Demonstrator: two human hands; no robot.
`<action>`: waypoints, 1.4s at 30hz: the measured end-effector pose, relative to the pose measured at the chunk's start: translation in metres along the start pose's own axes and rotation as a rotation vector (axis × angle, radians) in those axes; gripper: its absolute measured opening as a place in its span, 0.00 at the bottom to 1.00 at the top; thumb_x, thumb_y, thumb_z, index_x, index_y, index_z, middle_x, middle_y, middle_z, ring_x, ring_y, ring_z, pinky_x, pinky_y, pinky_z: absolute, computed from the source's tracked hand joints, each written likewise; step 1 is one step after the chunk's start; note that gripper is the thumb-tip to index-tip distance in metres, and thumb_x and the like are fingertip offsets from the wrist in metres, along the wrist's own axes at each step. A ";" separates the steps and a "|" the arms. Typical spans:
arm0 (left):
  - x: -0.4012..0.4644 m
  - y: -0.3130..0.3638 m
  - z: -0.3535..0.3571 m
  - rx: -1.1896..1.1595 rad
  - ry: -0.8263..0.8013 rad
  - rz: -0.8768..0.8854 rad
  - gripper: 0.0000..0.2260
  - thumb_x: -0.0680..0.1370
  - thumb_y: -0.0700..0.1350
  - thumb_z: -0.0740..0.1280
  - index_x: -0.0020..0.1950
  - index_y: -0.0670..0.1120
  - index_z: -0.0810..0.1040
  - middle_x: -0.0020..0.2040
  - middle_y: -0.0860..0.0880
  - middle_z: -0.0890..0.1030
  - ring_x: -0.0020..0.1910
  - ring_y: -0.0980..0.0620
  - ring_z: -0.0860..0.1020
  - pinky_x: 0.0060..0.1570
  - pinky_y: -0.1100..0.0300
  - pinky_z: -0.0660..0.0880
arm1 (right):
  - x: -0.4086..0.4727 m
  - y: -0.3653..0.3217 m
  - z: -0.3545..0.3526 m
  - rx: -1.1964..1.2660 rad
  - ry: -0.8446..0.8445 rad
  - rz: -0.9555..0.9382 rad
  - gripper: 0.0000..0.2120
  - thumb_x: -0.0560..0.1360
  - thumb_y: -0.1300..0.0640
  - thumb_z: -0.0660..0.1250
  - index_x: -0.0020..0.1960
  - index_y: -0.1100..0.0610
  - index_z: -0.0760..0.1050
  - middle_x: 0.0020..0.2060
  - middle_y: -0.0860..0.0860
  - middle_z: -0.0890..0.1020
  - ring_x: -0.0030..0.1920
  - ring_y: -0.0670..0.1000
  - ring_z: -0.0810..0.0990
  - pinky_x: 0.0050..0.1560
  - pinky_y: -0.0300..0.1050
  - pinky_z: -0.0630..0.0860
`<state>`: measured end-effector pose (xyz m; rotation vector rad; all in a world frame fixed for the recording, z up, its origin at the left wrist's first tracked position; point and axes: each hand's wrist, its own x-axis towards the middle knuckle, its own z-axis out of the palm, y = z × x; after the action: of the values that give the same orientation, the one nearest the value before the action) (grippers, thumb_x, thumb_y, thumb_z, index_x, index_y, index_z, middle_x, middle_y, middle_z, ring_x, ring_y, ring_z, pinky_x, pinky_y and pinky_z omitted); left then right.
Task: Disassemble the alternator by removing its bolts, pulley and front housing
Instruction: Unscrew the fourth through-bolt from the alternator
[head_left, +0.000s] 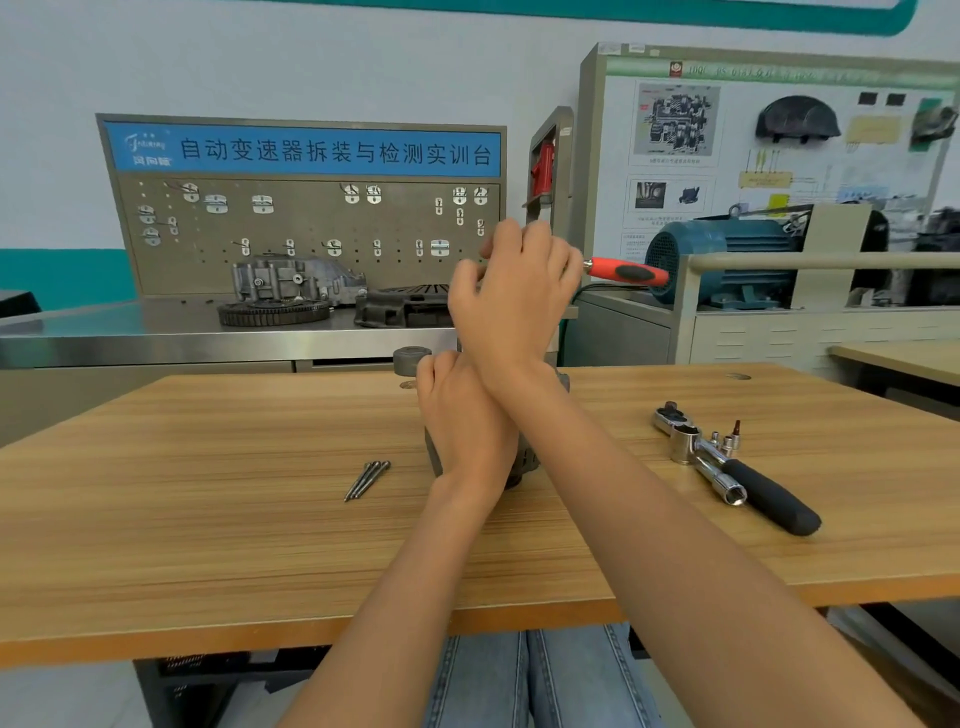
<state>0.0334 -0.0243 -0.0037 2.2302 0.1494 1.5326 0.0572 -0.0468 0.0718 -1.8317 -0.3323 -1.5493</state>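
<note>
The alternator (525, 460) stands on the wooden table (208, 493), mostly hidden behind my hands; only dark bits of its housing show. My left hand (462, 415) wraps around its body from the near side. Raised above it, my right hand (519, 291) is shut on a tool with a red and black handle (626, 271) that sticks out to the right; its working end is hidden. A grey round part, perhaps the pulley (410, 359), lies just left of the alternator at the table's far edge. Three long bolts (368, 479) lie together left of my left wrist.
A ratchet wrench with a black grip (737, 467), loose sockets and bits (727, 440) lie on the right of the table. Behind it stand a steel bench (156, 332) with gearbox parts and a pegboard, and a blue motor (722, 260) on a stand at right.
</note>
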 end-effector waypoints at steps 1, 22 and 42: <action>-0.001 0.000 0.000 0.010 -0.002 0.005 0.08 0.73 0.38 0.66 0.34 0.46 0.71 0.31 0.47 0.75 0.40 0.46 0.73 0.50 0.59 0.60 | 0.001 0.001 0.000 0.027 0.010 -0.004 0.07 0.67 0.58 0.60 0.42 0.60 0.74 0.39 0.54 0.74 0.43 0.55 0.71 0.55 0.49 0.63; 0.001 0.002 -0.002 -0.045 -0.022 -0.043 0.08 0.76 0.40 0.62 0.36 0.46 0.71 0.32 0.52 0.69 0.39 0.51 0.68 0.52 0.58 0.62 | 0.019 -0.010 -0.009 0.866 -0.278 0.423 0.15 0.75 0.62 0.55 0.30 0.58 0.68 0.29 0.49 0.72 0.34 0.47 0.71 0.44 0.38 0.70; -0.001 0.003 -0.001 -0.071 0.043 -0.005 0.13 0.81 0.48 0.57 0.39 0.46 0.73 0.33 0.53 0.68 0.37 0.53 0.64 0.48 0.56 0.60 | 0.044 0.001 -0.011 1.403 -0.534 0.734 0.29 0.79 0.59 0.50 0.19 0.56 0.62 0.17 0.51 0.67 0.26 0.51 0.67 0.43 0.45 0.71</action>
<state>0.0318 -0.0278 -0.0034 2.1410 0.1116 1.5589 0.0606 -0.0658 0.1133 -0.9284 -0.6592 -0.0829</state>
